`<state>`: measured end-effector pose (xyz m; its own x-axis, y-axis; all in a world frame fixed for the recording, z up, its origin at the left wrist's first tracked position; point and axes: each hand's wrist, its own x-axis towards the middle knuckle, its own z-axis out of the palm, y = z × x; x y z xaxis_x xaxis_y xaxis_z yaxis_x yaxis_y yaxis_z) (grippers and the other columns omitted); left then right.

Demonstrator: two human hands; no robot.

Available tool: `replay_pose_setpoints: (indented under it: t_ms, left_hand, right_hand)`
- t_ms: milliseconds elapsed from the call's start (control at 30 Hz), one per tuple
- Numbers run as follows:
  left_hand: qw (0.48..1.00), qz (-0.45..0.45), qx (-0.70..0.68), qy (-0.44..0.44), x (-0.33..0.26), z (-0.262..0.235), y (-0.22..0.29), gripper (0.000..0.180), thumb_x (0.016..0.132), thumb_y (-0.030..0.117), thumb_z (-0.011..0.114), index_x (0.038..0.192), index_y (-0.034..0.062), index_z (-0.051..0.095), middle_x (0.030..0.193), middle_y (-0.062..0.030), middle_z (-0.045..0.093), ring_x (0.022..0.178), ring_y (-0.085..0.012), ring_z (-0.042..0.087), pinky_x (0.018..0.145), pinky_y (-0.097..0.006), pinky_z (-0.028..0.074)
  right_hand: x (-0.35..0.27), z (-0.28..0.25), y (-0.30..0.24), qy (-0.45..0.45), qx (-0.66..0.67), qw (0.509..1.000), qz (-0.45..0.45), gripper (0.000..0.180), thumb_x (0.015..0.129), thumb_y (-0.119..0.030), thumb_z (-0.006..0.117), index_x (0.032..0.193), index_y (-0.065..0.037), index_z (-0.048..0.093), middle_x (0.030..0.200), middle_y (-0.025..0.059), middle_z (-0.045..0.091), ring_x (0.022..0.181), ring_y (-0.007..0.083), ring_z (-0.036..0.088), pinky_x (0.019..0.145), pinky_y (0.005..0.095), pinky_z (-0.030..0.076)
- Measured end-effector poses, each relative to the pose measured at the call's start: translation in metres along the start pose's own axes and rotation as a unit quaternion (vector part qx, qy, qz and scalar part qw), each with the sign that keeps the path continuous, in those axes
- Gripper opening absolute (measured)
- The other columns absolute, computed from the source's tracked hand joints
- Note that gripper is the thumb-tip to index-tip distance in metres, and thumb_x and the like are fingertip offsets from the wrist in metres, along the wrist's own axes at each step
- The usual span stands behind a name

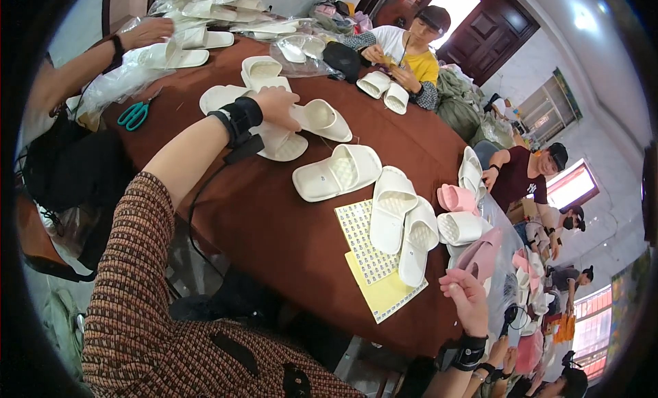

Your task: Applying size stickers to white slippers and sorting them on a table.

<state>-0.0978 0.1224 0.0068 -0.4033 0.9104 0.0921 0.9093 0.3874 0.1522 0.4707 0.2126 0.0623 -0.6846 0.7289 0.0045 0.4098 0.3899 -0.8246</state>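
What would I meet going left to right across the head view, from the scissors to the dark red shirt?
Teal-handled scissors → left hand → pair of white slippers partly covering yellow sticker sheets → right hand → dark red shirt.

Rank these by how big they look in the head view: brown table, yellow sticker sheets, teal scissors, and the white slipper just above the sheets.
1. Brown table
2. Yellow sticker sheets, taken together, though partly covered
3. White slipper
4. Teal scissors
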Motion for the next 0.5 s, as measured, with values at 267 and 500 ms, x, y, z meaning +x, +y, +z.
replay_pose_setpoints:
  t_ms: [267,500]
  left_hand:
    - [0.97,0.084,0.084,0.214,-0.062,-0.009,0.048,0.066,0.074,0.041,0.07,0.13,0.008,0.059,0.099,-0.0207,0.059,0.096,-0.0354,0.056,0.083,-0.044,0.041]
    - [0.922,0.087,-0.009,0.378,-0.132,-0.011,0.051,0.062,0.073,0.034,0.078,0.128,0.0103,0.061,0.106,-0.0205,0.057,0.1,-0.0398,0.055,0.089,-0.047,0.043]
  right_hand:
    - [0.039,0.066,-0.034,-0.166,-0.047,0.985,-0.025,0.037,0.096,-0.007,0.06,0.131,0.003,0.054,0.109,0.0132,0.07,0.103,0.0162,0.065,0.088,0.0303,0.052]
    - [0.1,0.145,-0.037,-0.185,-0.034,0.977,-0.1,0.057,0.095,-0.014,0.064,0.144,0.003,0.039,0.131,0.0217,0.059,0.101,0.0205,0.065,0.089,0.0327,0.051]
